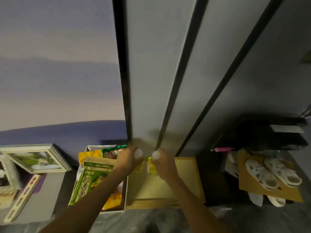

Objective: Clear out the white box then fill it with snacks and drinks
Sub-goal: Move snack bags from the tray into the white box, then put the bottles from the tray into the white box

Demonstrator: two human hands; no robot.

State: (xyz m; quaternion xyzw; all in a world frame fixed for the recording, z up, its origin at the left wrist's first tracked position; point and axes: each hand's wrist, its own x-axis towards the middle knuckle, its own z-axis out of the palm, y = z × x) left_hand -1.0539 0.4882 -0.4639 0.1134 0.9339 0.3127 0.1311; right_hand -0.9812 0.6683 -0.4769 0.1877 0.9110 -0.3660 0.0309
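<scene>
Head view gave us our only look, dim and a little blurred: our left hand point(128, 159) was curled round one small bottle point(138, 154) with a white cap and yellow label, and our right hand point(165, 166) was wrapped round a second bottle point(156, 156) of the same kind, the two held close together but apart. The white box point(125, 194) lay just left of them and below, our left forearm crossing it, at the foot of the grey wardrobe panels point(151, 81). It already looked crowded with a big green snack pack point(87, 184) and a yellow packet point(89, 155) standing above its rim. A yellowish tray point(185, 174) sat beside it, under our right hand. We judged the main risk to be toppling: bottles stood on those soft, sloping packs would likely tip or roll out. With both hands full, neither could push the packs aside first. Both bottles also hung nearer the tray than the box, so a hurried drop could land them in the wrong place. Whether the caps were tight, we could not tell.
</scene>
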